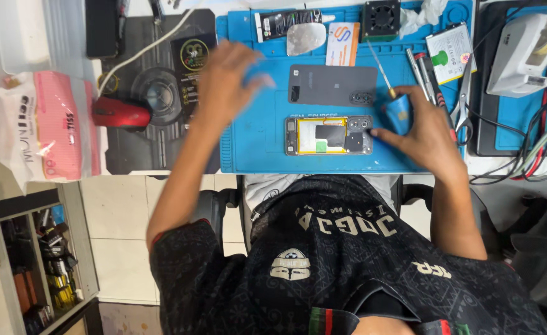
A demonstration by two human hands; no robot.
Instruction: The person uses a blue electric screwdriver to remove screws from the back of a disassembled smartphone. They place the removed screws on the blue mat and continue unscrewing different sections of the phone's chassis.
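An opened phone (329,135) with its back removed lies on a blue work mat (255,146), showing a yellow area and black parts inside. Its grey back cover (332,85) lies just beyond it. My right hand (428,136) grips the blue handle of a small screwdriver (399,111), whose thin shaft points away from me, and its fingertips touch the phone's right end. My left hand (224,80) is blurred over the mat's left part, fingers spread, with nothing visibly in it.
A red mouse (121,115) and a pink tissue pack (53,124) sit to the left. A small black fan (381,18), a loose battery (450,43), several hand tools (425,71), a white device (524,53) and tangled cables (534,149) crowd the right.
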